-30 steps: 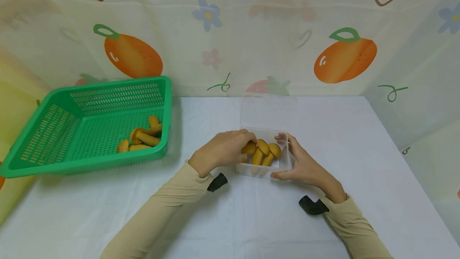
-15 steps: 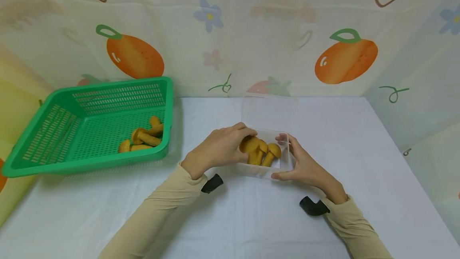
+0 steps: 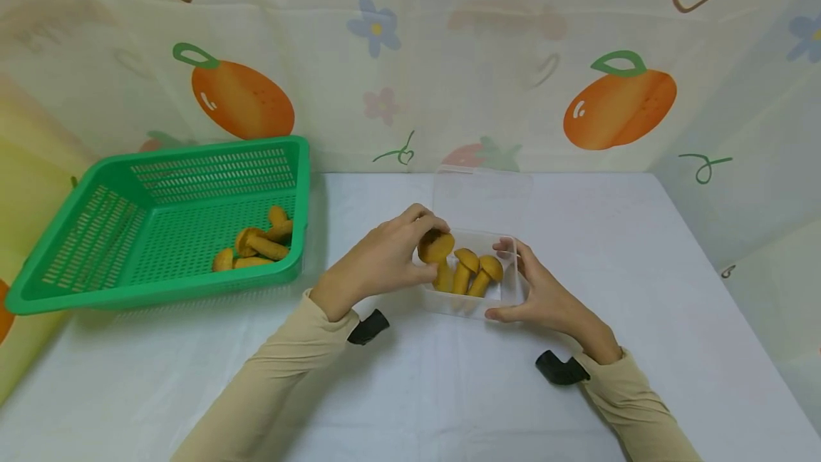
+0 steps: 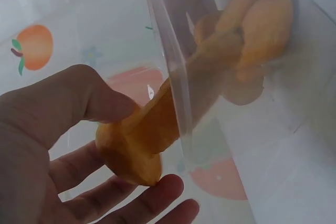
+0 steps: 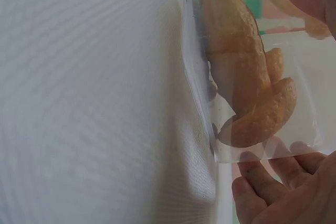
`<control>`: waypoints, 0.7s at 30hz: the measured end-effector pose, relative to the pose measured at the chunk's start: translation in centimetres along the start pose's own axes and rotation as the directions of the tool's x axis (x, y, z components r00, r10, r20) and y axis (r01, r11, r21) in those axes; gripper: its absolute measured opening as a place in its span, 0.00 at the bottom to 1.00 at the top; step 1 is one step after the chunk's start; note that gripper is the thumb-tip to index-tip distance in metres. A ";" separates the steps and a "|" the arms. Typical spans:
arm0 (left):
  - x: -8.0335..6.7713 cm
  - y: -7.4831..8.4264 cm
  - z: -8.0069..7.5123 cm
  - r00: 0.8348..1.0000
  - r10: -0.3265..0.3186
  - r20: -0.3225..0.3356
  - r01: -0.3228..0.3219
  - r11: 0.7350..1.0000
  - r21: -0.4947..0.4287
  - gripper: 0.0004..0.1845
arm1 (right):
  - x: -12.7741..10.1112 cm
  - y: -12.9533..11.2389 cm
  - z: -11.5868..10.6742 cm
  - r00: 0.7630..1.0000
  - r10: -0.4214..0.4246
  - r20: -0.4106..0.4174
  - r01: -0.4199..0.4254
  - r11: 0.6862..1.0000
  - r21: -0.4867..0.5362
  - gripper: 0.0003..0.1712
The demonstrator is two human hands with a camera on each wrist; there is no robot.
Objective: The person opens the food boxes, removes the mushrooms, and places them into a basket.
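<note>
My left hand (image 3: 378, 259) holds a yellow-brown mushroom (image 3: 435, 247) by its cap, thumb on one side and fingers on the other. In the left wrist view, this mushroom (image 4: 134, 153) is tilted, its stem reaching over the wall of a clear plastic box (image 3: 471, 306). Two more mushrooms, a middle one (image 3: 465, 264) and a right one (image 3: 491, 268), lie side by side in the box, caps away from me. My right hand (image 3: 545, 298) grips the box's right end, thumb at the front and fingers behind. The box's transparent lid (image 3: 481, 191) stands open at the back.
A green perforated basket (image 3: 186, 294) stands on the left with several mushrooms (image 3: 259, 244) in its right front corner. White cloth (image 3: 596, 234) covers the table, and a fruit-patterned curtain (image 3: 474, 91) hangs behind it.
My left hand has risen and shifted slightly left, lifting and tilting the mushroom's cap from low in the box. My right hand stays at the box's right end.
</note>
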State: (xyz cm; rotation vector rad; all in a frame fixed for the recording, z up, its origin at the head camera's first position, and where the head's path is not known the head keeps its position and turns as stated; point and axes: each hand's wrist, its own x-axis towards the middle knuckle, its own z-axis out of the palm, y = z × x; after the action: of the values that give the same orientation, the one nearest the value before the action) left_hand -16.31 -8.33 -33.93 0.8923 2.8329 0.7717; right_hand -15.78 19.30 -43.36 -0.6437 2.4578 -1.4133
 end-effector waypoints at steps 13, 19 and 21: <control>-0.9 -0.9 -0.2 0.998 0.009 0.060 -0.003 0.996 -0.091 0.30 | 0.0 0.0 0.0 1.000 -0.002 0.003 0.002 1.000 0.000 0.62; -1.0 -1.4 -0.2 0.998 0.011 0.062 -0.001 0.989 -0.150 0.28 | 0.0 0.1 0.1 1.000 -0.001 0.000 0.001 1.000 -0.009 0.61; -1.0 -1.6 -0.3 0.998 0.004 0.061 0.006 0.986 -0.167 0.28 | 0.0 0.1 0.0 1.000 -0.003 -0.001 0.003 1.000 -0.013 0.61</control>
State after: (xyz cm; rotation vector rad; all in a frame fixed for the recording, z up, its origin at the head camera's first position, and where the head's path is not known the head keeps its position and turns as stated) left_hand -16.33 -10.16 -34.51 0.8739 2.6680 0.9492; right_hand -15.76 19.30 -43.43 -0.6500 2.4704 -1.3999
